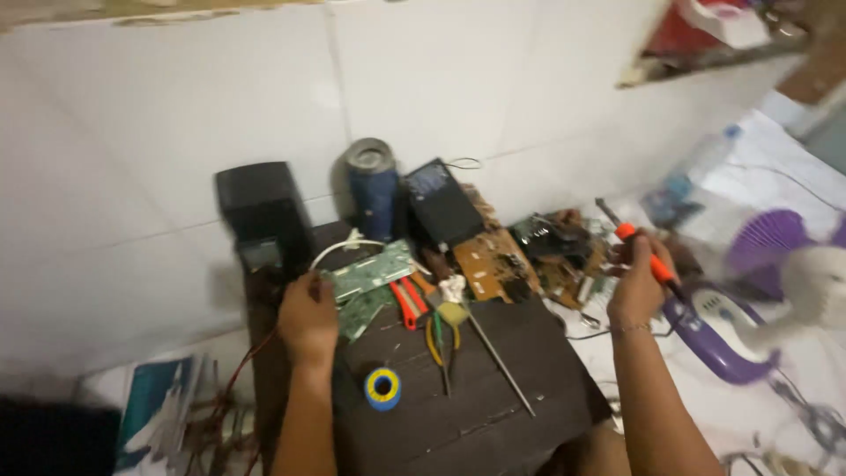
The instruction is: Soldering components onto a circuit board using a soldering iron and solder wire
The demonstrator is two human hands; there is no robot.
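My right hand (639, 286) grips an orange-handled soldering iron (636, 244), tip pointing up and away, off the right edge of a low dark wooden table (493, 397). My left hand (307, 317) rests knuckles-up at the table's left side, touching the end of a green circuit board (370, 275); I cannot see whether its fingers hold it. Between the hands lie red-handled pliers (408, 302), yellow-handled pliers (438, 339), a long metal rod (500, 363) and a blue-and-yellow tape roll (382, 388).
At the white tiled wall stand a black box (262, 211), a blue cylindrical speaker (372, 189) and a black adapter (441, 203). Brown circuit boards (493, 262) and loose electronics (564, 251) crowd the table's back right. A purple-and-white fan (775, 282) lies at right; papers (163, 410) sit lower left.
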